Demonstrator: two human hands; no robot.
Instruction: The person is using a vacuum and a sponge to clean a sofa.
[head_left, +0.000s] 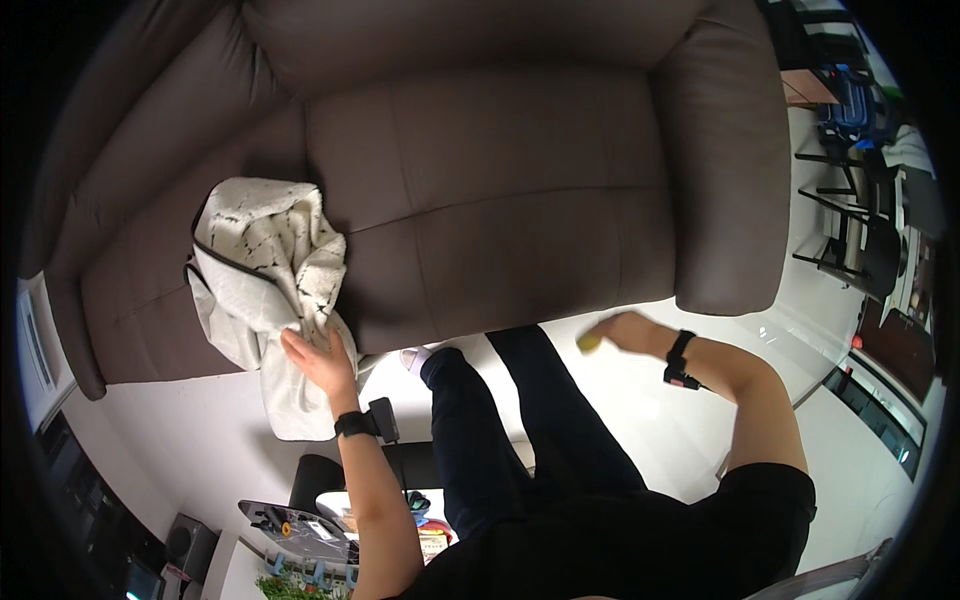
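A cream blanket (259, 289) with thin dark lines and dark edging lies bunched on the brown leather sofa (525, 150), and part of it hangs over the front edge. My left hand (324, 365) is at the hanging part, its fingers straight and thumb apart; it seems to touch the cloth without gripping it. Off to the right, in front of the sofa, my right hand (634, 334) is closed around a small yellow-green object (589, 343). Blur and the fingers hide what that object is.
The sofa's armrest (731, 165) rises on the right. White floor (600, 397) lies below my right arm. Behind my left arm are a dark glass-like table (300, 529) with small items and green plants (292, 587). Black chairs (844, 217) and a blue bag (847, 105) stand far right.
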